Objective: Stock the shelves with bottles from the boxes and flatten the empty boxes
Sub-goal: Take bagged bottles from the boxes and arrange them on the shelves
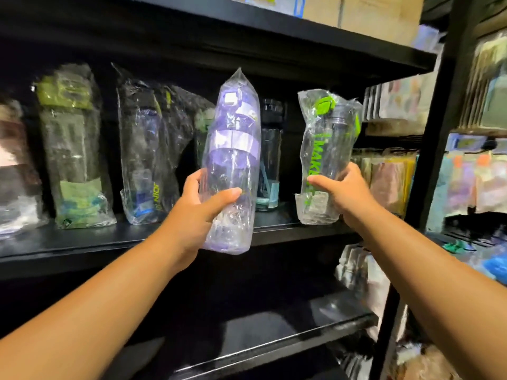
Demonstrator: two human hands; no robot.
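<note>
Fingers point(192, 180) and thumb of the left hand point(196, 215) are wrapped round the lower half of a purple bottle point(233, 144) sealed in a clear plastic bag, at the centre of the frame. It is held upright with a slight lean in front of the black shelf point(82, 244). Its base hangs below the shelf's front edge, touching nothing. Just right of it, the right hand point(349, 194) has its fingers point(352, 169) curled round a bagged green-lettered bottle point(323, 149) with a green lid. That one stands on the right end of the same shelf, near the black upright post point(436, 149). More bagged bottles stand in a row along the shelf at left: an olive-lidded bottle point(72, 149) and a blue-trimmed bottle point(145, 165). A dark bottle point(271, 149) shows between the two held ones. Cardboard boxes point(381, 15) sit on the board above, at upper right. Packets of goods point(463, 176) fill the neighbouring rack at the right edge.
</note>
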